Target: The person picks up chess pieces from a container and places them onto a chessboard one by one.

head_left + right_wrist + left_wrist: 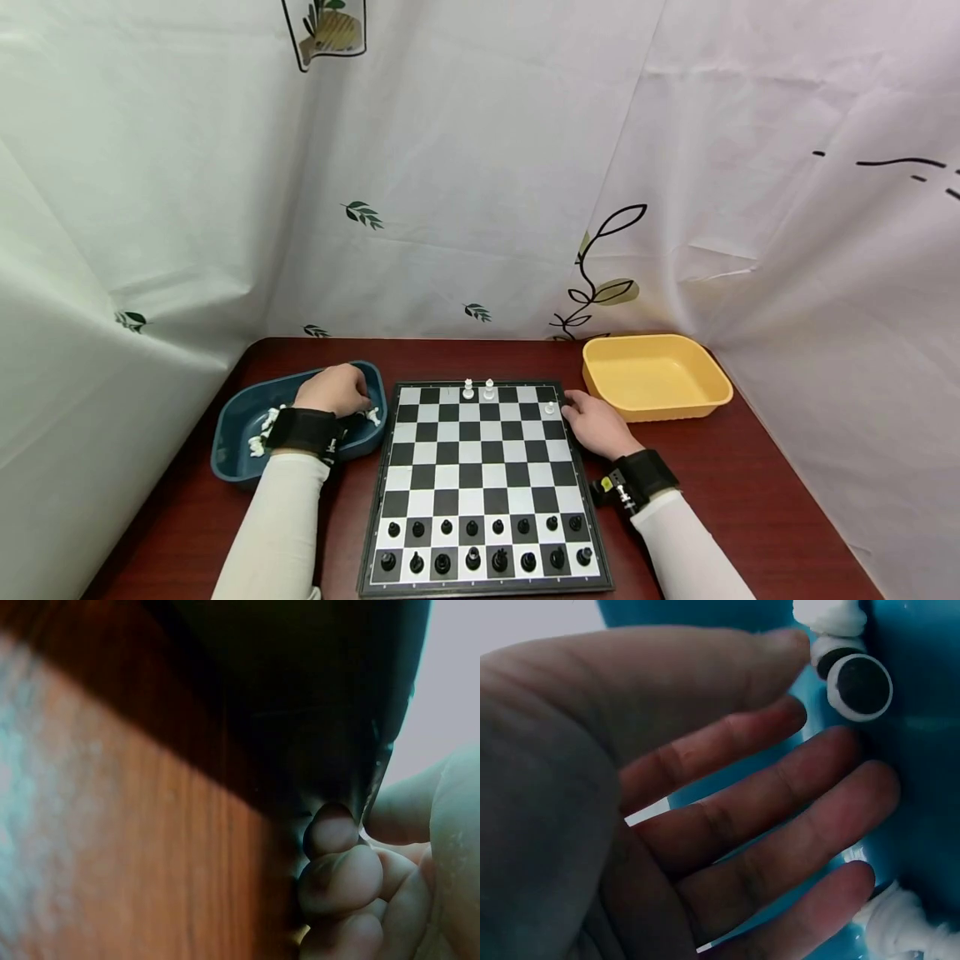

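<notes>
Closest, at the chessboard's six o'clock: two ranks of black chess pieces (500,560), small, probably light plastic, stiff enough for a fingertip pinch. Beneath and beyond, the chessboard (470,454) itself, flat and rigid by its look; likely easily nudged, so best taken by the dark edge, not across the squares. Between nine and ten o'clock from it, on the tabletop (750,500), a blue bin (234,429) with loose, toppled white chess pieces (861,686) inside. Apparently hard, smooth and light, perhaps slightly slippery; dark round undersides on two of them, possibly magnetic. Best pinched round the narrow neck, clear of the base.

At the board's two o'clock, the right hand (596,423): fingers curled, board edge pinched between thumb and forefinger, no piece visible there. Just beside it, on the squares, a lone white piece (550,408), likely a pawn. At ten o'clock, the left hand (333,389), down in the bin: fingers loosely extended and parted, nothing gripped; thumb tip right by a piece at two o'clock in the left wrist view, contact impossible to tell. At twelve, on the far rank, two upright white pieces (468,389), side by side. Beyond the right hand, at two o'clock, a yellow tray (652,375).
</notes>
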Demonstrator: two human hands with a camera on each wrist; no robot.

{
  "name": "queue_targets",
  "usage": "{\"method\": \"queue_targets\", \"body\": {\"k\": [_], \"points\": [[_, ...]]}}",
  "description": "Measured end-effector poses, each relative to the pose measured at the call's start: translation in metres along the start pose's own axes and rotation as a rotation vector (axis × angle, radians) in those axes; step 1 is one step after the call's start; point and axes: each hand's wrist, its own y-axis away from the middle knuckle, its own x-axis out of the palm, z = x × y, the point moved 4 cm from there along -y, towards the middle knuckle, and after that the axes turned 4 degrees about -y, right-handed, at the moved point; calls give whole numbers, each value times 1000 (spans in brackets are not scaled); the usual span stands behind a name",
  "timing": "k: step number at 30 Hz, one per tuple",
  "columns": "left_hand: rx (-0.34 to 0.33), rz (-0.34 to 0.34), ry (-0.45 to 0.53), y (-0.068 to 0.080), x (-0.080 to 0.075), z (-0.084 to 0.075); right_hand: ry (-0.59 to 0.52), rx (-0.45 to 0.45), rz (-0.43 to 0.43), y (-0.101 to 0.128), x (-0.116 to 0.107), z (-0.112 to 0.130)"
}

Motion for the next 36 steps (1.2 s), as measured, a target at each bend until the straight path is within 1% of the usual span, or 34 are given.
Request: {"method": "queue_targets", "body": {"k": [3,8,12,16,20,24,27,32,36], "points": [[11,16,17,2,2,-3,2,2,-8,-1,0,-2],[4,43,45,7,0,-6,-12,2,-15,-6,7,-12],[-12,65,39,10,0,-8,-8,3,-9,-12,13,-23],[-22,59,20,10,1,-10,2,9,1,-15,16,-28],[-32,38,17,9,1,-8,2,9,-1,-9,11,-17],[-28,26,3,5,2,-6,6,31,9,-2,3,-1],[-21,24,-8,3,3,-5,7,54,22,1,-1,6],[-21,22,-14,1,5,-5,8,71,35,1,-1,9],[-28,18,-11,0,6,-5,14,67,31,1,-1,7]]}}
